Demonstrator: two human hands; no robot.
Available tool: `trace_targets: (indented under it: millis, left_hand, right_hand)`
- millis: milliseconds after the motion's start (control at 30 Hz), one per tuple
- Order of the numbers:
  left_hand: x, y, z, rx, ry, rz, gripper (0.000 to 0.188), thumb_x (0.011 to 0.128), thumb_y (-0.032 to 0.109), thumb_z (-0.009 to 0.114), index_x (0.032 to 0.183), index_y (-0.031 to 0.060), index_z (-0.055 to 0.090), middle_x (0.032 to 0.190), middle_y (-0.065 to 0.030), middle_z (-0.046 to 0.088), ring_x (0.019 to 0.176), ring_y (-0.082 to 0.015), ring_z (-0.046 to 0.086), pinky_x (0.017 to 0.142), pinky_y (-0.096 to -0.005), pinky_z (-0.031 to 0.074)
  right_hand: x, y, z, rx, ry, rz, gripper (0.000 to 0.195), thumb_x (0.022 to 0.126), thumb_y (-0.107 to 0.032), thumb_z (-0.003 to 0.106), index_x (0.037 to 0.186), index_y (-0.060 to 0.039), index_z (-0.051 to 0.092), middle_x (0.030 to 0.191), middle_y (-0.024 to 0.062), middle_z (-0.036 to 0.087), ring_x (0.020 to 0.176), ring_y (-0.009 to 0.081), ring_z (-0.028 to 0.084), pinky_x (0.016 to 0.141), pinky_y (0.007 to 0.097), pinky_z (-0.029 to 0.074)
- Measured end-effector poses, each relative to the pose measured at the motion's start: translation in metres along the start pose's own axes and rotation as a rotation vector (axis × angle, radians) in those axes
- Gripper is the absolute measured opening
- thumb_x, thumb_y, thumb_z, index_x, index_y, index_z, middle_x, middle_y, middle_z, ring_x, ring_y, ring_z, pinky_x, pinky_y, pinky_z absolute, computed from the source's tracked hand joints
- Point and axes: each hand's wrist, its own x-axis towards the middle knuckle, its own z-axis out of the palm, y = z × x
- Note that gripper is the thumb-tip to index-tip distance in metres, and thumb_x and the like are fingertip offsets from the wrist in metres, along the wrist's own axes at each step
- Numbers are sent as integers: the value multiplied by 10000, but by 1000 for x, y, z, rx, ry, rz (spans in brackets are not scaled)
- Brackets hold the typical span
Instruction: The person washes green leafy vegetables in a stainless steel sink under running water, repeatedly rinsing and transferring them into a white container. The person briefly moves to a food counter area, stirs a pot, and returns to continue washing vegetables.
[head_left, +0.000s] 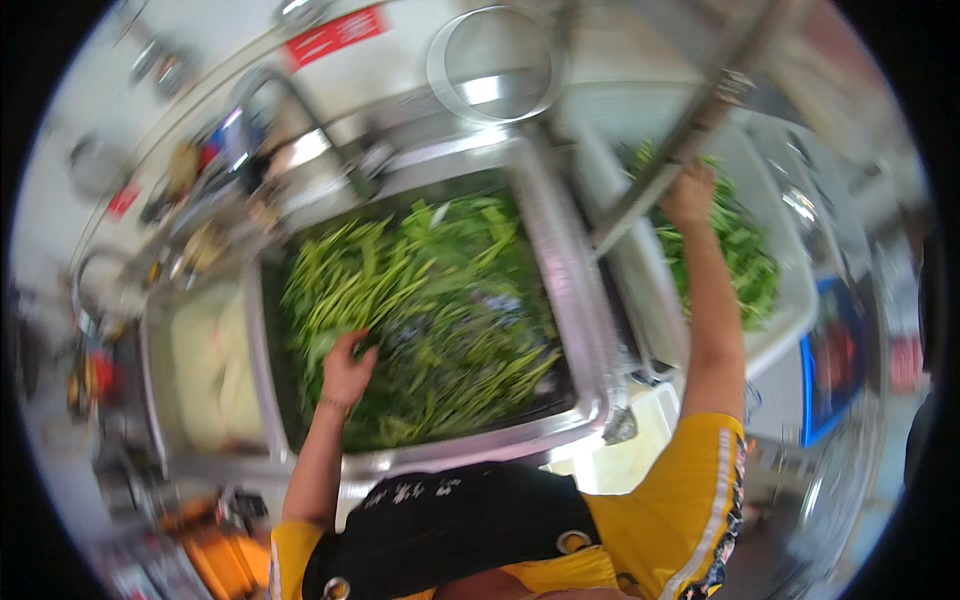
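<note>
My left hand (349, 371) is at the left side of a stainless steel sink basin (566, 277), its thumb apart from its fingers, by the stems of leafy greens (360, 277). The greens lie in water and fill most of the basin. My right hand (690, 196) reaches into a white plastic tub (784, 330) on the right, down at another heap of leafy greens (739, 259). Its fingers are blurred beside a slanting metal post (652, 187), so whether they grip any leaves is unclear.
A smaller basin (214, 367) with pale contents adjoins on the left. Behind the main basin are a curved faucet (300, 97) and a round white-rimmed container (491, 67). A blue-edged crate (832, 360) stands right of the tub. Something orange (225, 559) lies low at left.
</note>
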Motion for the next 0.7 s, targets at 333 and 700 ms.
trace_targets:
  millis: [333,700]
  left_hand:
    - [8,-17,-6,401,37,85,543,685,201,658,1148,21,439,1173,-200,456,1074,-354,435,865,-414,398]
    - [20,-10,37,145,-176,-63,415,782,253,504,1105,-7,479,979,-221,557,832,-363,559,716,-433,458]
  right_hand:
    - [3,56,-12,828,-300,-21,368,732,-158,610,1043,30,548,866,121,621,780,183,574,746,290,448]
    - [-157,-150,-156,1468,-581,11,250,770,-121,595,970,27,564,790,102,619,704,155,605,667,253,484]
